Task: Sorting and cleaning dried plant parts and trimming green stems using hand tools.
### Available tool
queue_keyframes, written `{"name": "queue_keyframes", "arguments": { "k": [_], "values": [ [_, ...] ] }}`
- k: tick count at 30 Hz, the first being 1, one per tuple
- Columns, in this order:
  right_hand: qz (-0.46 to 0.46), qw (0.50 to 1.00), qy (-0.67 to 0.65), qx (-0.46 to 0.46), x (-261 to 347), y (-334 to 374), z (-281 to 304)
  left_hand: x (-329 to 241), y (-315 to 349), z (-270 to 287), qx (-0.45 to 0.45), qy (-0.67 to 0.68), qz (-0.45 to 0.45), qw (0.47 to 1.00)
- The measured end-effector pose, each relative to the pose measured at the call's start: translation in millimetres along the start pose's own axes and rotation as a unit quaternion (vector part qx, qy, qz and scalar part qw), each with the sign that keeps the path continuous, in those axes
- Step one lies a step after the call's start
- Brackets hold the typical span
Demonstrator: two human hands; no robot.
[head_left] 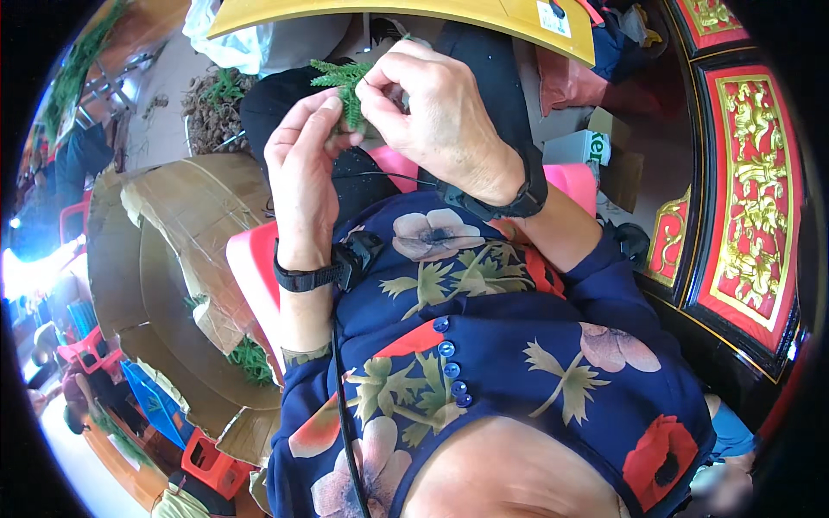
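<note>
A small green sprig (341, 78), fern-like or of artificial evergreen, is held up between my two hands above my lap. My left hand (302, 147) pinches its lower part between thumb and fingers. My right hand (440, 108) is bent over its right side, thumb and forefinger closed together against it. Whether a thin wire or stem lies in the right fingertips is too small to make out. Black bands circle both wrists.
A yellow tabletop (484, 15) lies just beyond my hands. At left stands a torn cardboard box (155, 319) with green sprigs (250, 361) inside. Brown clumped material (216, 112) sits beyond it. Carved red-and-gold panels (749, 198) line the right; a red stool (216, 466) is lower left.
</note>
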State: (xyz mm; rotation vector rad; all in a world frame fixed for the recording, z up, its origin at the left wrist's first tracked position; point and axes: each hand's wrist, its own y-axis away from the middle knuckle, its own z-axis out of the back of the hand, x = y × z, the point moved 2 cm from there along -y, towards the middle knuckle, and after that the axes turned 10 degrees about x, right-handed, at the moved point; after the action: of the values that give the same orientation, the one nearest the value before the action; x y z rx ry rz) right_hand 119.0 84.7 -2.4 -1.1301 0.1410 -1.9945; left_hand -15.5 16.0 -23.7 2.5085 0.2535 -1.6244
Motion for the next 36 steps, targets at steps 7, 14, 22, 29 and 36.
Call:
{"name": "queue_keyframes", "arguments": {
  "k": [7,14,22,29,36],
  "values": [
    [0.033,0.996,-0.077,0.013,4,-3,-3,-3,1,4,-0.057,0.037,0.0,0.998],
    [0.153,0.988,0.008,-0.007,9,-3,-1,-4,1,9,0.004,0.117,0.021,0.993],
    [0.156,0.985,0.076,-0.005,16,-2,4,-5,6,-1,-0.046,0.005,-0.022,0.999],
    [0.07,0.994,-0.085,0.019,17,-3,2,-6,7,-8,-0.096,-0.165,-0.179,0.965],
    [0.024,0.987,-0.136,0.083,4,-15,10,-13,12,-15,-0.092,-0.389,-0.241,0.884]
  ]
}}
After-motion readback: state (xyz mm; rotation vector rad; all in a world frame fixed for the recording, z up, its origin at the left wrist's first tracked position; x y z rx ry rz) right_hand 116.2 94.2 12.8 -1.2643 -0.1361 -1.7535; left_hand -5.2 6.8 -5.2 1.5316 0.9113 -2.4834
